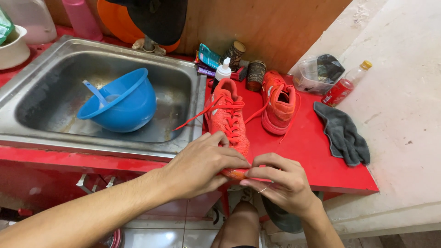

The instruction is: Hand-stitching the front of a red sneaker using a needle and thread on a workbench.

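At counter edge | left hand (202,165) grip, right hand (280,181) grip: both pinching red shoe (228,120) toe

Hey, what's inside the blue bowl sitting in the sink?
The blue bowl lies tilted in the metal sink, and a blue ladle-like handle sticks out of it. The handle's lower end and the bowl's bottom are hidden by the near rim.

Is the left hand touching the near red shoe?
Touching: the head view shows the left hand lying over the near red shoe's toe, fingers pressed on it.
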